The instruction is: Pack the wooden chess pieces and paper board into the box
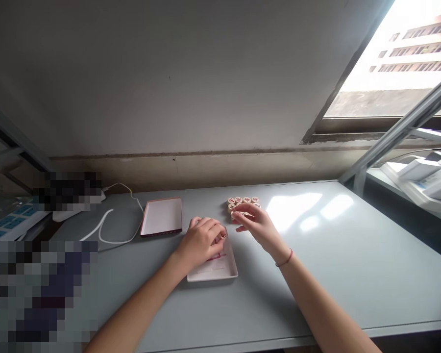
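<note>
From here I see a white cable (112, 243) looping near the desk's (353, 274) far left corner, a blue-socketed power strip (12, 221) at its left edge, and white devices (422, 171) past its right edge.

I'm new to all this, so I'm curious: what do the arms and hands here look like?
They're a person's. The left hand and right hand wear no gloves, with a thin reddish bracelet at the right wrist only. No sleeves show on either forearm.

Daylight from window (375, 93), upper right, blown out. Wall (169, 88) dim, grey. Harsh glare patches on tabletop (353, 264), right side; soft shadow below right hand (260, 226). Wide-angle stretch at edges. Left side partly pixelated.
</note>
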### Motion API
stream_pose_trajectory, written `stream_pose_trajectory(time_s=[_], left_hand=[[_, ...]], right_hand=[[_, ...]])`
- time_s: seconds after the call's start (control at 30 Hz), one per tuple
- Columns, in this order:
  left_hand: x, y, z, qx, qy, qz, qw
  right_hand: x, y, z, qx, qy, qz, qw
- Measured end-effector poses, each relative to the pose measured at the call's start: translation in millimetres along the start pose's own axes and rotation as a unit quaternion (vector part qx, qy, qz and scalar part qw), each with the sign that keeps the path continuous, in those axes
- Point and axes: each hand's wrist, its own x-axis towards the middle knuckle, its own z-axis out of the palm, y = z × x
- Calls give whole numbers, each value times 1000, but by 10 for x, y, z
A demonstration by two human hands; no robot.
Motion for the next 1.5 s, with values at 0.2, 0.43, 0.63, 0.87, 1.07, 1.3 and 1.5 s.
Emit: stream_pose_trajectory(time_s=[0.2, 0.43, 0.63, 0.87, 1.07, 1.3, 1.5], left_hand=[[-5, 4, 90, 56, -11, 12, 998], [-121, -158, -63, 25, 20, -25, 999], [-172, -253, -158, -16, 11, -56, 998], [-209, -236, -220, -10, -20, -72, 997], [-320, -310, -360, -14, 23, -63, 998], [-355, -375, -347, -20, 84, -67, 994], [-356, -425, -304, -19, 91, -71, 993]], right_hand=[[-32, 0, 21, -75, -34, -63, 995], [-147, 58, 158, -351, -110, -220, 903], [-145, 189, 275, -456, -100, -283, 838], [-162, 202, 290, -475, -63, -230, 847], [131, -24, 175, -457, 39, -171, 872], [664, -168, 279, -620, 34, 19, 783], [776, -129, 314, -637, 15, 52, 769]])
